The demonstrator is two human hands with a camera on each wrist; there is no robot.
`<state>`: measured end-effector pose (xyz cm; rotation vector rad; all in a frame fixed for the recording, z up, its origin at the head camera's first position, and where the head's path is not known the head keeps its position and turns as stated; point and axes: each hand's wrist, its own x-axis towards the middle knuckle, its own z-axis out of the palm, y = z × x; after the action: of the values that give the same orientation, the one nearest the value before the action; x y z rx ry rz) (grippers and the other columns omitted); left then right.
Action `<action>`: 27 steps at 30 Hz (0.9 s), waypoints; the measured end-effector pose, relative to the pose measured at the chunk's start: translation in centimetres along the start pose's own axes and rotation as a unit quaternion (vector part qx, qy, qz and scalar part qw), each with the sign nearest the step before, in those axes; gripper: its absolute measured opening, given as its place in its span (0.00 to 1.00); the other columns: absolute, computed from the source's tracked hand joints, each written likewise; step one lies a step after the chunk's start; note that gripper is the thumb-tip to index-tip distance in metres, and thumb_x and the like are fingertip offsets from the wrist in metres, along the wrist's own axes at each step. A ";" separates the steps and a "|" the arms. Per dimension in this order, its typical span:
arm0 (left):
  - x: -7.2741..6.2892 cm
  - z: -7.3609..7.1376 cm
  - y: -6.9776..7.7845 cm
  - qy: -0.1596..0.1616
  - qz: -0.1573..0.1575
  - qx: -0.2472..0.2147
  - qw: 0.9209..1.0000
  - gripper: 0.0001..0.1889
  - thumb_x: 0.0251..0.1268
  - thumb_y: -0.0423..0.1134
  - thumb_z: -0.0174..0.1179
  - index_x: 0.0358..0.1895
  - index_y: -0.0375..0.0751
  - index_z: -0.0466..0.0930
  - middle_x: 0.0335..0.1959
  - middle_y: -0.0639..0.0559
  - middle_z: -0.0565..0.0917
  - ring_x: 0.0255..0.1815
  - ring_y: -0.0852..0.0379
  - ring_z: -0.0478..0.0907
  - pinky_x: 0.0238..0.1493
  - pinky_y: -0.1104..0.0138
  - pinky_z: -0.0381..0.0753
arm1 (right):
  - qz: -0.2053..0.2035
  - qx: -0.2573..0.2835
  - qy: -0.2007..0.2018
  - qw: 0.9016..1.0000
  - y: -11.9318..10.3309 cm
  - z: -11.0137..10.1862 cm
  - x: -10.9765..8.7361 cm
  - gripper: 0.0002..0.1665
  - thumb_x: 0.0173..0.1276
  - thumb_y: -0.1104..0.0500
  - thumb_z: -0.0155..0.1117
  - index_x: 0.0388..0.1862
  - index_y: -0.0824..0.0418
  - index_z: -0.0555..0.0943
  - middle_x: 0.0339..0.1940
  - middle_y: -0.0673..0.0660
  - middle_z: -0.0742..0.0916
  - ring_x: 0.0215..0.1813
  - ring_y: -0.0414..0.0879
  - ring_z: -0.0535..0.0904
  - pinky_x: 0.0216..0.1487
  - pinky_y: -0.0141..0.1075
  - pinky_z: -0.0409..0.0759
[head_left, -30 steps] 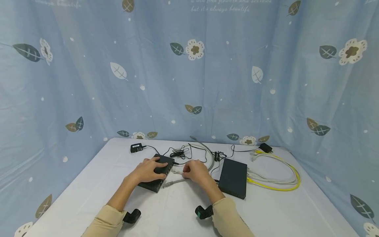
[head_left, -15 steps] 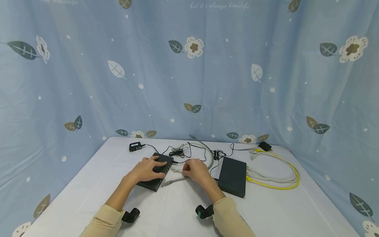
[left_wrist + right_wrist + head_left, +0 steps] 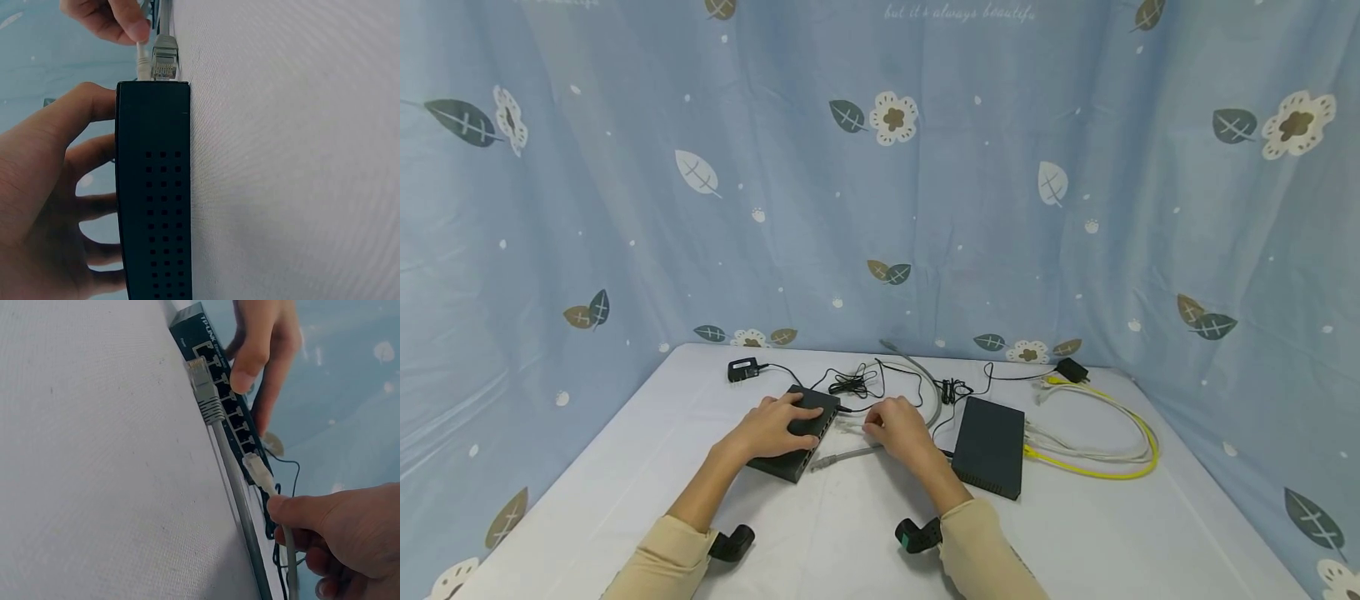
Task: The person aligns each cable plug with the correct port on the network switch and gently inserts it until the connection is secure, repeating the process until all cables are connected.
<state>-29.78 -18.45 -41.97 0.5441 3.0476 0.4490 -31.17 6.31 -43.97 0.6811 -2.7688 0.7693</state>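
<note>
Palm down, my left hand (image 3: 771, 429) rests its spread fingers on top of a black TP-LINK network switch (image 3: 781, 468). The thumb lies at the edge above the row of ports. Between thumb and fingertips, my right hand (image 3: 898, 429) pinches a white Ethernet cable just behind its clear plug (image 3: 256, 467). That plug meets the port side near the end of the row; how deep it sits I cannot tell. On the table in front of the ports lies a grey Ethernet cable's plug (image 3: 205, 387), outside any port.
To the right stands a second black box (image 3: 988, 446), with white cables and a yellow cable (image 3: 1120, 477) looping from its side. Power adapters (image 3: 743, 370) and bundled black cords (image 3: 850, 384) lie behind. A patterned blue curtain (image 3: 880, 208) hangs beyond the table.
My right hand has shifted very slightly away from me with the white cable. The left hand stays on the switch.
</note>
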 end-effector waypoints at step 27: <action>-0.1 0.0 0.1 0.000 -0.004 -0.001 1.000 0.28 0.59 0.57 0.65 0.63 0.57 0.79 0.72 0.35 0.67 0.62 0.23 0.69 0.52 0.33 0.72 | -0.055 -0.042 0.031 0.997 0.2 1.3 0.0 0.07 0.67 0.59 0.66 0.33 0.59 0.89 0.31 0.51 0.90 0.34 0.42 0.85 0.34 0.31 0.80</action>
<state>-29.70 -18.43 -41.93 0.5323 3.0474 0.4509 -31.33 5.83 -45.16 0.7712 -2.6651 0.6380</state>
